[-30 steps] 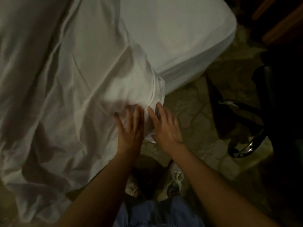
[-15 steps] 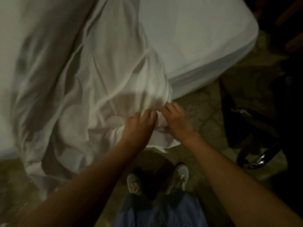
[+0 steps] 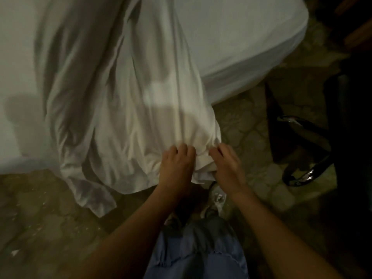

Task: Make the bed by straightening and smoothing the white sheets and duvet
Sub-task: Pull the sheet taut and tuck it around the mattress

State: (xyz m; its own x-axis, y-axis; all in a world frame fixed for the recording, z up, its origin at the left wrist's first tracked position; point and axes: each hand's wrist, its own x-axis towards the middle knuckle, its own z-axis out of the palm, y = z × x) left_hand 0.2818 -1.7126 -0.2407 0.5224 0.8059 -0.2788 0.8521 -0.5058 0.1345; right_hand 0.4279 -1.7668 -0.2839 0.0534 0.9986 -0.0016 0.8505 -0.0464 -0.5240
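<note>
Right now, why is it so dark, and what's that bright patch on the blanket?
Head view: the room is dim, so the floor and the chair at the right sink into shadow. A pale patch of light falls on the bunched white duvet, just above where the left hand and right hand grip its edge. The top left looks smeared with motion blur, and the mattress edge curves from the wide lens.
</note>
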